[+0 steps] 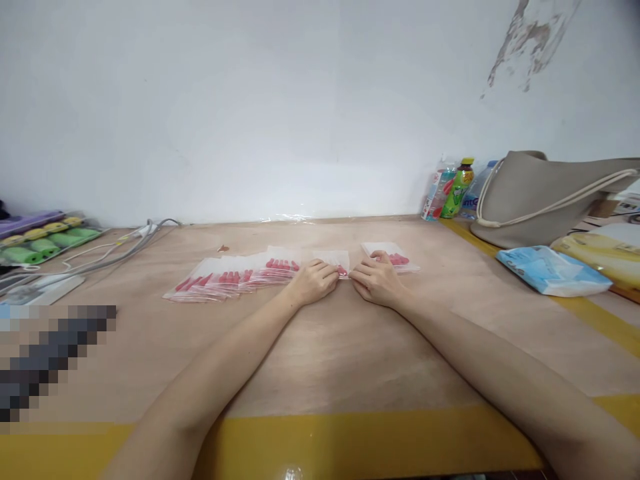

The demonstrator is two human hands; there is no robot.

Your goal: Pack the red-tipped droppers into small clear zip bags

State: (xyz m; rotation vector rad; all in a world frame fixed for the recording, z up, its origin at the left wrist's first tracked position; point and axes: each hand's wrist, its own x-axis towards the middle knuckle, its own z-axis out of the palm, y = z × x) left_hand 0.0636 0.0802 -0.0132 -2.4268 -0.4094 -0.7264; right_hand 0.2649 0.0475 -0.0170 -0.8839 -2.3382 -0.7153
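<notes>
Between my hands a small see-through plastic bag [331,256] lies on the table, with red pieces inside near its lower edge. The fingers of my left hand [315,281] curl closed over the bag's lower left part. My right hand [376,280] pinches at its lower right corner. Just behind the right hand lie more such bags [407,265] with red pieces. To the left, a fanned row of overlapping bags [230,277], each showing red pieces, reaches almost to my left hand. My fingertips hide part of the middle bag.
Cables [115,247] and packs of green and purple rolls [45,247] are at the left. On the right stand drink bottles [457,190], a grey bag [540,193] and a blue tissue pack [553,270]. A white wall [280,107] closes the back; yellow tape [310,440] edges the table.
</notes>
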